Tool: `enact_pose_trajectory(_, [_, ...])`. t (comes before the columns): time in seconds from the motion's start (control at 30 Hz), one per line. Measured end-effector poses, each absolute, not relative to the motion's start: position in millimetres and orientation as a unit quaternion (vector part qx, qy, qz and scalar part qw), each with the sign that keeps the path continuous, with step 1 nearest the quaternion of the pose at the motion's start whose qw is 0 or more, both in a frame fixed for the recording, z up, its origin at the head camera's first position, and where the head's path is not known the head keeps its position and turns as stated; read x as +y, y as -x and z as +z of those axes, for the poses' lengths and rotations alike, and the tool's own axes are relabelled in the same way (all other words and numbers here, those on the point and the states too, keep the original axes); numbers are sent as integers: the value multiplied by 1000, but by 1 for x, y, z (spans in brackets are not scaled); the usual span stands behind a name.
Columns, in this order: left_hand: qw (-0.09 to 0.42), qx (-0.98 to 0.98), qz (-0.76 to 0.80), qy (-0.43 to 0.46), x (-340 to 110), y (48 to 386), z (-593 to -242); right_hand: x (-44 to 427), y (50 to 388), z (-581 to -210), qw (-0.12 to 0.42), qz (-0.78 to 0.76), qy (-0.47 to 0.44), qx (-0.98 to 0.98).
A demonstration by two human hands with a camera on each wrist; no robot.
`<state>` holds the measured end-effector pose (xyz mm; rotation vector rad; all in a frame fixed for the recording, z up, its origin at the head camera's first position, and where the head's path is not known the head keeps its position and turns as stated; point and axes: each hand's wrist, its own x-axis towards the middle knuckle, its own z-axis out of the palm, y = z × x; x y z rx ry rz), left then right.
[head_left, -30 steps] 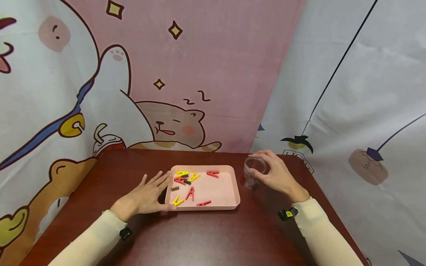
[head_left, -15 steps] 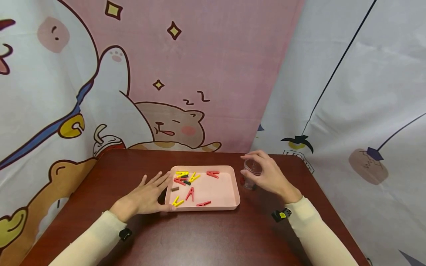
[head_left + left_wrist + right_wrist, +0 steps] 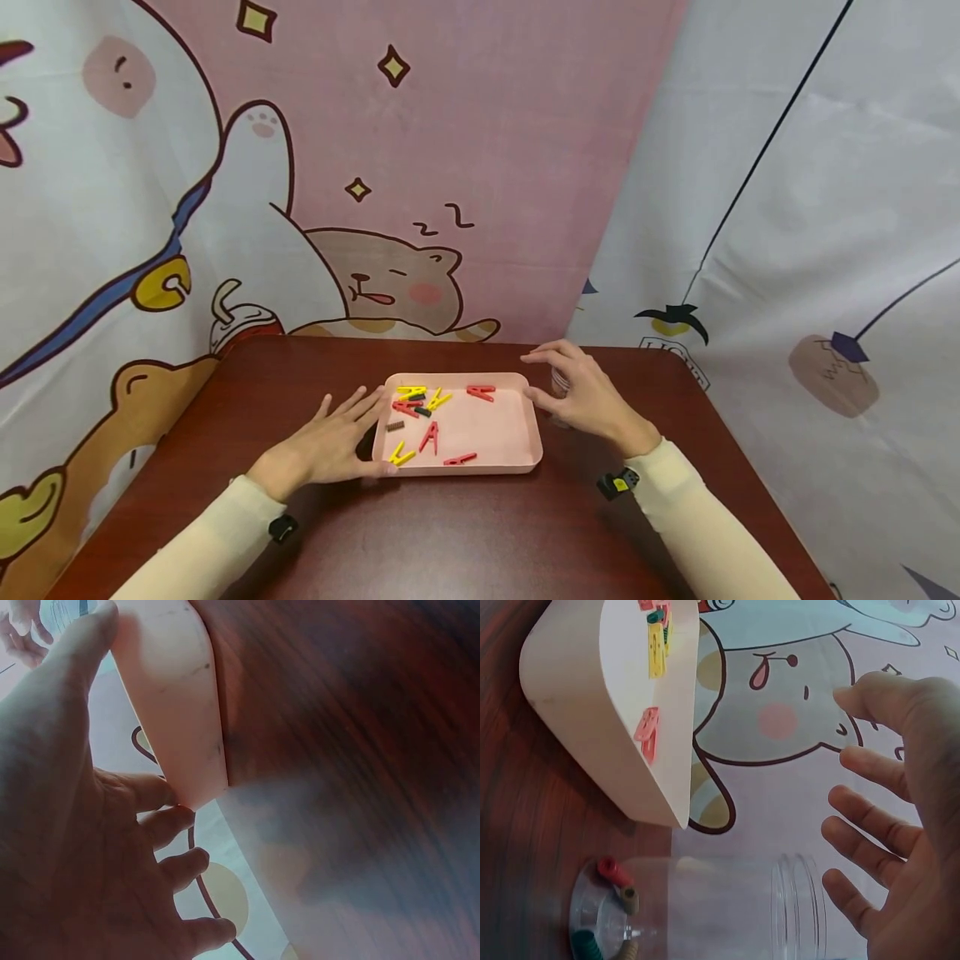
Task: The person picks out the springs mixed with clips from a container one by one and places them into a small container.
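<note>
One pink tray (image 3: 480, 433) of clips (image 3: 477, 390) touches the left grip (image 3: 330, 443).

The place looks like a small booth or a screened-off table corner; whether in a home or a studio cannot be told. A dark reddish-brown, wood-grained table (image 3: 480, 533) reaches a pink cloth (image 3: 517, 167) with a cartoon sleeping cat (image 3: 405, 287) at the far side; a pale, creased cloth (image 3: 825, 208) hangs right.
</note>
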<state>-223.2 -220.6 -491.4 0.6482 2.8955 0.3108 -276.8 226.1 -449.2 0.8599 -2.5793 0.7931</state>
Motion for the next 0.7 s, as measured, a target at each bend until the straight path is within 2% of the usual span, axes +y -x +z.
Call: enact_pose_trajectory(0.7, [72, 968, 101, -220, -221, 224, -492, 186, 289, -446, 120, 254, -352, -893])
